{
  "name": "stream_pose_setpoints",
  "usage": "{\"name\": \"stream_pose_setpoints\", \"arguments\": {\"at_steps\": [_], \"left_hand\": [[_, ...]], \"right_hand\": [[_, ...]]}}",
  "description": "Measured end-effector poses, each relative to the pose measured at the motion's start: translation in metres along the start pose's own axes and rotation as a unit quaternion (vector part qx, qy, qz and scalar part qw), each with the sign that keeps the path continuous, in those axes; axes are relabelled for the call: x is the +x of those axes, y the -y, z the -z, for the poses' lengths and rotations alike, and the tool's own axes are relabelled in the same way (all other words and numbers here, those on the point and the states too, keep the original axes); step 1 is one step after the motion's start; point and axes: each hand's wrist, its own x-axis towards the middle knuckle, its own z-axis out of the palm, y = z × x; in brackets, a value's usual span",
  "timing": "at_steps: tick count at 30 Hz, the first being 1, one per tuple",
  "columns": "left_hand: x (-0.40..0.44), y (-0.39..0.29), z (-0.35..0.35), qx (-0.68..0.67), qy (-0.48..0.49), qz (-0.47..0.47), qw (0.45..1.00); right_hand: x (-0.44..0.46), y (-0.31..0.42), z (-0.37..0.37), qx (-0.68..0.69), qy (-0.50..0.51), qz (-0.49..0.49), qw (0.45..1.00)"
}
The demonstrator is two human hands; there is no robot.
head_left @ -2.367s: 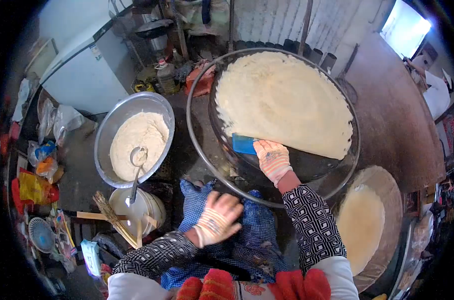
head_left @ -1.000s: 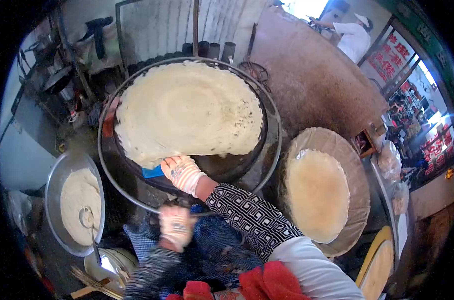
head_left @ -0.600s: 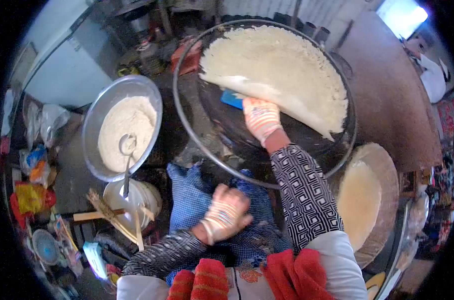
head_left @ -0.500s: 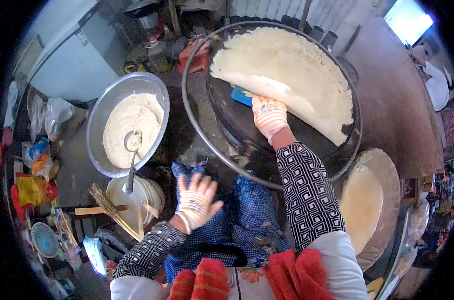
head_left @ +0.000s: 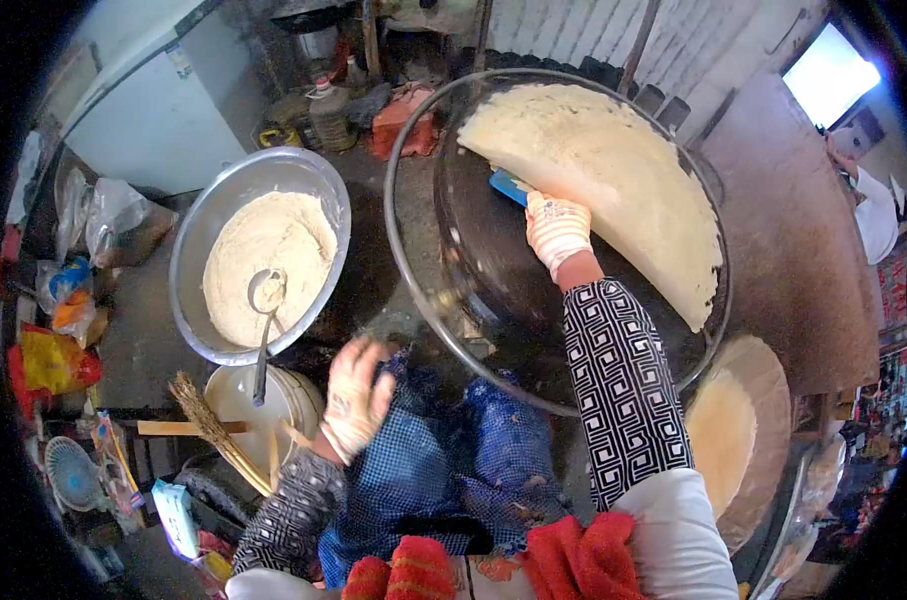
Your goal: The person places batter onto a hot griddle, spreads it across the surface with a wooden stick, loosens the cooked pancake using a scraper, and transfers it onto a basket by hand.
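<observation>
My right hand point(head_left: 559, 232), in a striped glove, grips a blue scraper point(head_left: 510, 186) at the near edge of a large pale pancake point(head_left: 614, 175). The pancake covers the far right part of a round black griddle point(head_left: 504, 250), and its near edge looks lifted or folded over. My left hand point(head_left: 356, 395), gloved too, is above my left knee with its fingers apart and slightly blurred, holding nothing. Left of the griddle, a metal basin point(head_left: 189, 270) holds pale batter point(head_left: 249, 240) with a ladle point(head_left: 261, 350) resting in it.
A metal ring point(head_left: 404, 245) surrounds the griddle. A white bucket point(head_left: 302, 405) with a straw brush point(head_left: 214, 425) stands below the basin. At right, a round tray point(head_left: 774, 420) holds a finished pancake point(head_left: 719, 440). Another person point(head_left: 877, 215) is at the far right edge.
Over the last second or so, the pancake's near edge has been drawn back, baring more griddle. My right hand moved farther in with the scraper. My left hand shifted left and rose.
</observation>
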Motion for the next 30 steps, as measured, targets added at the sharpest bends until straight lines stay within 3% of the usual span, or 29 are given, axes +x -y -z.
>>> {"name": "stream_pose_setpoints", "arguments": {"at_steps": [2,3,5,7,8,9,10,11,12,13,14,15,16,18,20,21,23,26,28,30], "left_hand": [[0.043,0.013,0.012,0.032,-0.045,-0.061,0.997],[0.067,0.020,0.014,0.027,-0.019,-0.048,0.998],[0.116,0.021,0.015,0.161,0.025,-0.119,0.979],[0.141,0.015,-0.006,0.280,0.098,-0.231,0.927],[0.138,0.006,-0.022,0.309,0.197,-0.243,0.898],[0.129,-0.005,-0.042,0.275,0.214,-0.272,0.897],[0.117,-0.025,-0.057,0.221,0.232,-0.259,0.911],[0.105,-0.062,-0.066,0.226,0.327,-0.178,0.900],[0.088,-0.096,-0.070,0.234,0.250,-0.224,0.913],[0.069,-0.120,-0.095,0.171,0.276,-0.167,0.931],[0.060,-0.152,-0.113,0.142,0.369,-0.127,0.910],[0.036,-0.182,-0.114,0.271,0.298,-0.251,0.880],[0.013,-0.201,-0.128,0.209,0.262,-0.265,0.904],[-0.041,-0.209,-0.148,-0.139,0.243,-0.229,0.932],[-0.065,-0.197,-0.135,-0.343,0.310,-0.167,0.871],[-0.055,-0.191,-0.111,-0.073,0.223,-0.343,0.910],[0.004,-0.207,-0.026,-0.109,0.418,-0.164,0.887],[0.006,-0.167,-0.002,-0.032,0.356,-0.133,0.924],[-0.014,-0.128,-0.003,0.046,0.207,-0.135,0.968],[-0.026,-0.098,-0.005,0.141,0.218,-0.085,0.962]], "right_hand": [[-0.001,0.005,0.022,-0.005,0.062,-0.006,0.998],[-0.001,0.002,0.013,-0.006,0.022,0.004,1.000],[-0.002,0.001,0.024,0.020,0.012,0.016,1.000],[-0.003,-0.003,0.022,0.028,-0.008,0.015,0.999],[-0.009,-0.003,0.028,0.014,-0.011,0.018,1.000],[-0.008,-0.006,0.032,0.034,0.004,0.016,0.999],[-0.008,-0.005,0.041,0.028,0.015,0.016,0.999],[-0.006,-0.006,0.035,0.010,0.023,0.023,0.999],[-0.005,-0.004,0.024,-0.019,-0.026,0.044,0.999],[-0.002,-0.003,0.026,-0.008,0.028,0.026,0.999],[-0.003,-0.002,0.029,-0.022,0.030,0.023,0.999],[-0.001,-0.004,0.021,-0.014,0.032,0.029,0.999],[0.004,-0.006,0.023,0.000,0.056,0.027,0.998],[0.006,-0.008,0.028,0.025,0.089,0.032,0.995],[0.006,-0.006,0.028,0.048,0.109,0.043,0.992],[0.003,-0.005,0.028,0.046,0.103,0.036,0.993],[0.001,-0.004,0.033,0.045,0.088,0.018,0.995],[-0.001,-0.004,0.043,0.049,0.101,0.017,0.994],[-0.001,-0.005,0.040,0.030,0.084,0.031,0.996],[0.000,-0.009,0.030,-0.010,0.027,0.029,0.999]]}}
